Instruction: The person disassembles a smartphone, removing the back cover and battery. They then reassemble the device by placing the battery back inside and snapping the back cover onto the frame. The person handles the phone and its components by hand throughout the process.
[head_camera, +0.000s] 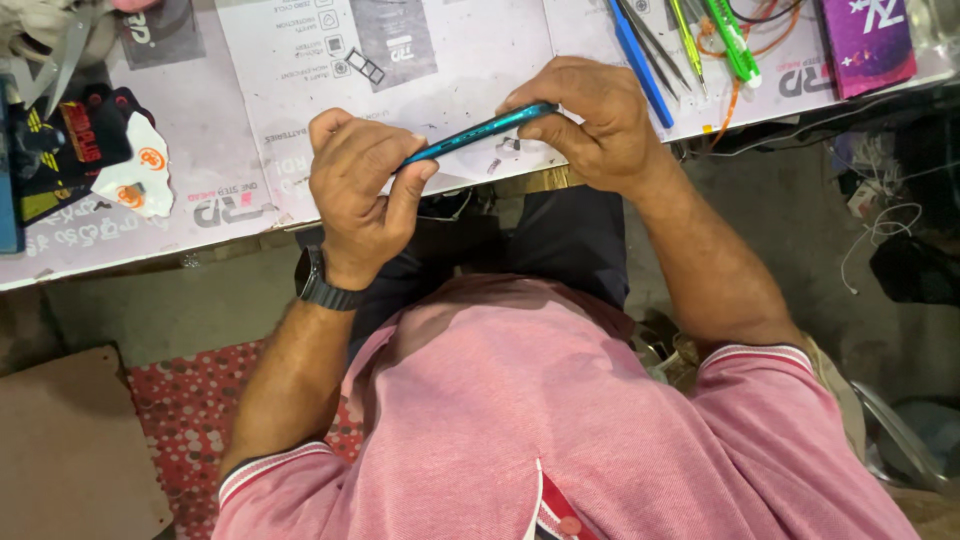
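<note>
Phone (480, 130): slim, teal-edged, seen edge-on, held in the air over the near edge of the desk (250, 150), tilted so the end on the right of the view sits higher.

Left hand (362, 190): clamped on the lower end of the phone, thumb and fingers closed around the edge. A black wristwatch (318, 282) is worn on this wrist.

Right hand (592, 118): clamped on the upper end of the phone, fingers curled over the top, thumb pressed beneath.

Desk: covered with a pale printed mat (300, 60). Small dark bits are scattered on the mat just under the phone; their kind cannot be told.

Tools, far right of the desk: a blue flat stick (640, 70), a grey pair of tweezers (655, 45), a thin yellow-green tool (688, 45) and a green-handled tool (733, 40), laid side by side. Orange wire (735, 100) is looped beneath them.

Purple packet (868, 45): flat on the desk corner, beside the tools.

Black and red packet (75, 140): at the left of the desk, with a white torn piece (135, 175) touching it.

No container with visible contents is shown on the desk.

Floor: a red spotted mat (185, 420) and a brown board (70, 450) lie below at the left.
</note>
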